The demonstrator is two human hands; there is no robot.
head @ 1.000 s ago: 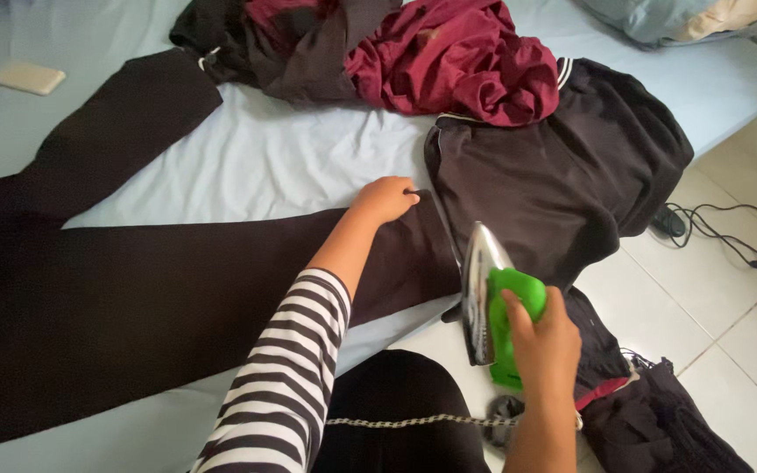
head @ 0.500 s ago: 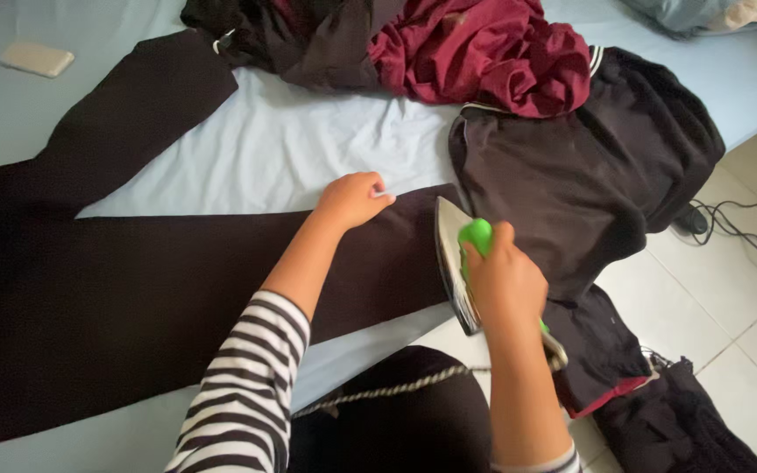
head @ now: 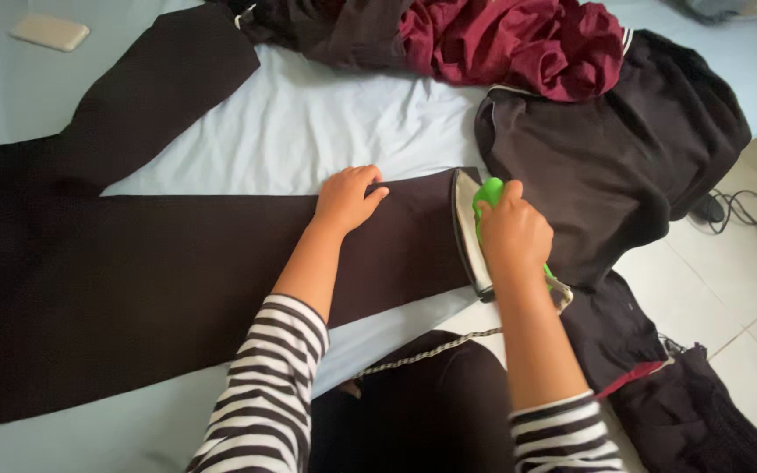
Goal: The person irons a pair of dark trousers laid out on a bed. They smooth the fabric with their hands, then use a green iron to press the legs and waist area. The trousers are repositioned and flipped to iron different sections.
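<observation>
Dark brown trousers (head: 133, 263) lie spread flat on a pale blue bed sheet (head: 326, 131). My left hand (head: 346, 198) presses flat on the near trouser leg close to its hem, fingers together. My right hand (head: 512, 235) grips the green handle of a clothes iron (head: 469, 229), whose metal soleplate rests at the hem end of that leg, just right of my left hand. The iron's braided cord (head: 431, 350) trails down across my lap.
A maroon garment (head: 527, 44) and dark clothes (head: 606, 149) are heaped at the bed's far right. More dark clothing (head: 694, 412) lies on the tiled floor, with a black cable (head: 751, 219) beside it. A pale flat object (head: 50, 32) sits on the sheet at far left.
My right hand carried the iron from beside the bed up and left onto the trouser hem. My left hand stayed pressed on the leg.
</observation>
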